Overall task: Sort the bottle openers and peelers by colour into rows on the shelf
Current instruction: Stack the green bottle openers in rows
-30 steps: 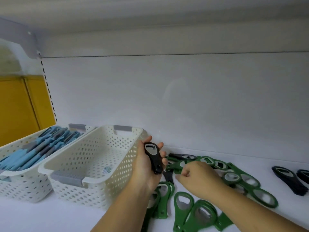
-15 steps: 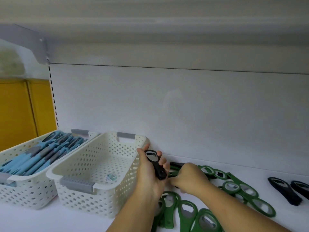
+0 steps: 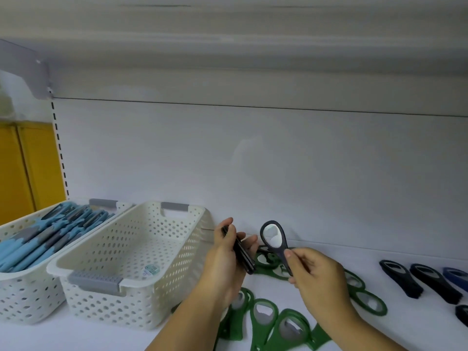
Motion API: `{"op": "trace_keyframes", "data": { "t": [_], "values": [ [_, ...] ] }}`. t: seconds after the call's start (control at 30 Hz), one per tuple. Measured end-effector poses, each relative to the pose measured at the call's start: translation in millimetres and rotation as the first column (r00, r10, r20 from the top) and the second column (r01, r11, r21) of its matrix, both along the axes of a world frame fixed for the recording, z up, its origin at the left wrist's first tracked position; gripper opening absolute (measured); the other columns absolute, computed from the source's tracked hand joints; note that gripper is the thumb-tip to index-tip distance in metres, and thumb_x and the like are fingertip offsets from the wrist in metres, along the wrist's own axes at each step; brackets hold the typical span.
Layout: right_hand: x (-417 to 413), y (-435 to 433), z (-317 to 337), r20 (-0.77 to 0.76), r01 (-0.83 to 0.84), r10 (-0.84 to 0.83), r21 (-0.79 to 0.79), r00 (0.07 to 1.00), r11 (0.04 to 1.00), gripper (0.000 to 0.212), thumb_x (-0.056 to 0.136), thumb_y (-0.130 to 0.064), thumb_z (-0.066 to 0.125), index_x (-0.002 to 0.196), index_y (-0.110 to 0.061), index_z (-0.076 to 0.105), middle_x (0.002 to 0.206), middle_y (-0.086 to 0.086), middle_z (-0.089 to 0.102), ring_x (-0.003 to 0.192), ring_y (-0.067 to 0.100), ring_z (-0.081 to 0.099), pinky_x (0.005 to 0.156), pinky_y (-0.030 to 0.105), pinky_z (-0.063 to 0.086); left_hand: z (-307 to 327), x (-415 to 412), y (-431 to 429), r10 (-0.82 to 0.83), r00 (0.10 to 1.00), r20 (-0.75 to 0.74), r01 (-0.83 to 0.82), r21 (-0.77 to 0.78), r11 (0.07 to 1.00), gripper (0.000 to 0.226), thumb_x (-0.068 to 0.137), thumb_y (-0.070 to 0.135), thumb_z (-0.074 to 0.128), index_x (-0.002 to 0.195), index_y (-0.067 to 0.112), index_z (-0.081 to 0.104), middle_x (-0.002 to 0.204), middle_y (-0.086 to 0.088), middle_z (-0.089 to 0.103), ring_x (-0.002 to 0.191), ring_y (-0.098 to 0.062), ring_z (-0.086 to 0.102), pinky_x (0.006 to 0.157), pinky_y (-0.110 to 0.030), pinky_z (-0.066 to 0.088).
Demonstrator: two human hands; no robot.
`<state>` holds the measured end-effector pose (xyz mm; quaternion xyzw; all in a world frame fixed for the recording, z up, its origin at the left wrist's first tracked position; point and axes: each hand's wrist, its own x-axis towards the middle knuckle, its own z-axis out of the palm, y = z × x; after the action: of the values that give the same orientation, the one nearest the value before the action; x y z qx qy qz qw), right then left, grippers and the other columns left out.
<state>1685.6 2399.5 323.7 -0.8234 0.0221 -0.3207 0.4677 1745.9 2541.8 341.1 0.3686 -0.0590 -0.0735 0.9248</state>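
My left hand [image 3: 225,264] grips a black bottle opener [image 3: 240,252] edge-on, just right of the empty white basket [image 3: 177,252]. My right hand [image 3: 314,274] pinches a second black bottle opener [image 3: 274,240] by its handle, ring end raised above the shelf. Several green bottle openers [image 3: 263,312] lie in a loose pile on the white shelf [image 3: 405,325] under and between my hands. Black openers [image 3: 397,274] lie side by side at the right, with a dark blue one [image 3: 455,274] at the frame edge.
A second white basket [image 3: 22,287] at the far left holds several light blue tools [image 3: 50,236]. The white back panel [image 3: 278,160] rises close behind, with an upper shelf overhead. A yellow surface [image 3: 25,173] shows beyond the left upright.
My right hand has lifted a black opener out of the green pile and holds it up. My left hand has turned its opener edge-on. The view has tilted upward slightly.
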Motion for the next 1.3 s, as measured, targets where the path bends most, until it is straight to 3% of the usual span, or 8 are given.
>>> {"op": "trace_keyframes", "data": {
  "t": [0.07,0.2,0.5,0.67,0.9,1.07,1.2,1.3],
  "values": [
    [-7,-3,1,0.043,0.007,-0.006,-0.027,0.999,1.0,0.014,0.085,-0.023,0.067,0.072,-0.026,0.069,0.065,0.003,0.068,0.057,0.022,0.063,0.057,0.042,0.054,-3,-7,-7,-0.032,0.997,0.069,0.022,0.14,0.99,0.024,0.102,0.025,0.038,0.123,0.02,0.048,0.101,-0.013,0.049,0.087,-0.023,0.062,0.083,-0.034,0.053],
    [-17,-1,0,0.121,0.003,0.026,-0.229,0.992,0.973,0.009,0.077,-0.017,0.076,0.072,-0.025,0.074,0.066,-0.012,0.063,0.056,0.008,0.056,0.053,0.028,0.049,-5,-27,-21,-0.136,0.982,0.132,0.094,0.283,0.954,0.023,0.1,0.033,0.037,0.12,0.025,0.046,0.095,-0.013,0.062,0.086,-0.024,0.063,0.077,-0.038,0.053],
    [-57,-13,-2,-0.156,-0.083,0.077,-0.031,0.985,0.996,0.019,0.074,-0.033,0.077,0.067,-0.019,0.066,0.061,-0.012,0.065,0.053,0.002,0.054,0.055,0.023,0.047,-13,-57,-39,-0.263,0.942,0.21,0.165,0.392,0.905,0.026,0.084,0.038,0.055,0.106,0.026,0.051,0.088,-0.006,0.062,0.081,-0.023,0.059,0.074,-0.037,0.051],
    [-88,-38,1,-0.392,-0.247,0.271,0.111,0.879,0.963,0.038,0.086,-0.021,0.068,0.055,-0.01,0.049,0.042,-0.018,0.045,0.045,0.005,0.031,0.049,0.019,0.025,-20,-81,-51,-0.463,0.791,0.4,0.087,0.676,0.732,0.022,0.092,0.043,0.039,0.112,0.033,0.037,0.099,-0.018,0.062,0.081,-0.014,0.06,0.071,-0.025,0.051],
    [-119,-59,3,-0.467,-0.319,0.399,0.243,0.789,0.916,0.055,0.061,-0.031,0.077,0.065,0.013,0.045,0.056,-0.006,0.044,0.063,0.012,0.044,0.071,0.026,0.037,-24,-110,-61,-0.663,0.589,0.463,0.12,0.761,0.638,0.027,0.093,0.039,0.039,0.115,0.036,0.025,0.097,-0.004,0.05,0.078,-0.007,0.052,0.073,-0.022,0.048],
    [-131,-72,0,-0.452,-0.388,0.445,0.217,0.773,0.896,0.008,0.075,-0.009,0.073,0.082,-0.004,0.074,0.087,-0.014,0.072,0.09,-0.004,0.064,0.077,0.015,0.047,-28,-116,-64,-0.736,0.486,0.471,0.108,0.804,0.585,0.047,0.089,0.039,0.054,0.126,0.051,0.027,0.125,0.012,0.041,0.114,-0.01,0.052,0.1,-0.035,0.046],
    [-137,-83,-2,-0.527,-0.289,0.306,0.117,0.793,0.95,0.037,0.065,-0.032,0.078,0.079,0.001,0.068,0.072,0.0,0.064,0.072,0.008,0.055,0.076,0.028,0.051,-28,-117,-66,-0.713,0.545,0.441,0.196,0.759,0.62,0.057,0.085,0.019,0.066,0.128,0.051,0.046,0.128,0.008,0.05,0.118,-0.014,0.055,0.094,-0.03,0.048],
    [-143,-89,0,-0.572,-0.264,0.231,0.026,0.787,0.964,0.024,0.063,-0.034,0.078,0.061,-0.014,0.065,0.057,-0.007,0.048,0.059,0.007,0.042,0.061,0.023,0.035,-31,-119,-69,-0.676,0.597,0.432,0.179,0.75,0.637,0.06,0.076,0.007,0.076,0.118,0.048,0.06,0.123,0.006,0.059,0.108,-0.018,0.063,0.086,-0.028,0.053]
  ]
}}
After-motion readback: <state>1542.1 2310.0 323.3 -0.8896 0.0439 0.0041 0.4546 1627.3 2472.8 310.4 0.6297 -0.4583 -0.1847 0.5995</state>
